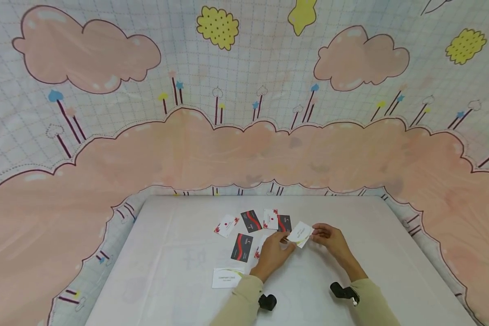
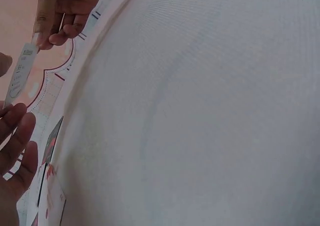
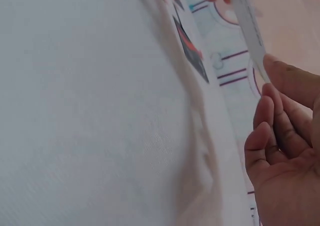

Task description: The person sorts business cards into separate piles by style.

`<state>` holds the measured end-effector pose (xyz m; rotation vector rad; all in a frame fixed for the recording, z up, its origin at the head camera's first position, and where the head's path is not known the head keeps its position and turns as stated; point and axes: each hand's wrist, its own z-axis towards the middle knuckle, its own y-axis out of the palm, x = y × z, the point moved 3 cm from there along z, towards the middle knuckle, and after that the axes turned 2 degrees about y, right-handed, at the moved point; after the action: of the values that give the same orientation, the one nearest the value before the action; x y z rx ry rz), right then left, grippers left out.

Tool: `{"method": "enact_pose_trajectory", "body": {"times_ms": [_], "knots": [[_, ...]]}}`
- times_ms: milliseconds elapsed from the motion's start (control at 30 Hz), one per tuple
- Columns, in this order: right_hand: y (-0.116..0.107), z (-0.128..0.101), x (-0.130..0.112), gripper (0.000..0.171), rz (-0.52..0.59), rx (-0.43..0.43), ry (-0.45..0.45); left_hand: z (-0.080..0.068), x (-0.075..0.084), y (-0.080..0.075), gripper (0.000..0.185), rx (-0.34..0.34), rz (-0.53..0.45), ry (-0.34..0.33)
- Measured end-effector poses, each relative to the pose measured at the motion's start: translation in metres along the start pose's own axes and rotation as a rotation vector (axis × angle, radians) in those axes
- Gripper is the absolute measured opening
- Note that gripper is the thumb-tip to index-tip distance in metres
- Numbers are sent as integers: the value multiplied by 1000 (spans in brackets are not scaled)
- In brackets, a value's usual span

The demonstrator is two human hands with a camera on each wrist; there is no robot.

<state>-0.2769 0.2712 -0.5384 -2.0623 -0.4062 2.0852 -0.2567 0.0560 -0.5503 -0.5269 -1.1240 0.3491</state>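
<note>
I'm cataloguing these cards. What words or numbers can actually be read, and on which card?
"COMPANY LOGO": on the white card lying nearest the person; its smaller line is too small to read.
Held white card, between left hand and right hand: print blurred.
Black cards and red-flowered cards: unreadable.

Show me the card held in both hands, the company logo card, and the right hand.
Held card point(image 1: 300, 234), head view, middle of its white face.
Company logo card point(image 1: 227, 277), head view, centre of the print.
Right hand point(image 1: 328, 239), head view, back of the hand.
</note>
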Motion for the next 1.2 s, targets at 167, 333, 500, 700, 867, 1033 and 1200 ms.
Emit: {"method": "enact_pose_trajectory", "body": {"times_ms": [167, 333, 500, 700, 867, 1033, 1200], "knots": [[9, -1, 1, 40, 15, 74, -32, 0, -1, -5, 54, -24, -8, -74], [19, -3, -5, 39, 30, 122, -47, 0, -3, -10, 63, -24, -20, -112], [28, -3, -11, 38, 7, 132, -52, 2, -8, -16, 58, 22, -11, -96], [37, -3, -22, 36, -39, 140, -93, 1, -13, -27, 60, 26, 72, -59], [40, -3, -28, 38, -116, 123, -141, -1, -14, -41, 60, -4, 151, -30], [44, -4, -34, 45, -189, 104, -145, 0, -12, -54, 60, -53, 201, -6], [47, -6, -39, 56, -250, 67, -174, 0, -12, -65, 61, -141, 205, -7]]}}
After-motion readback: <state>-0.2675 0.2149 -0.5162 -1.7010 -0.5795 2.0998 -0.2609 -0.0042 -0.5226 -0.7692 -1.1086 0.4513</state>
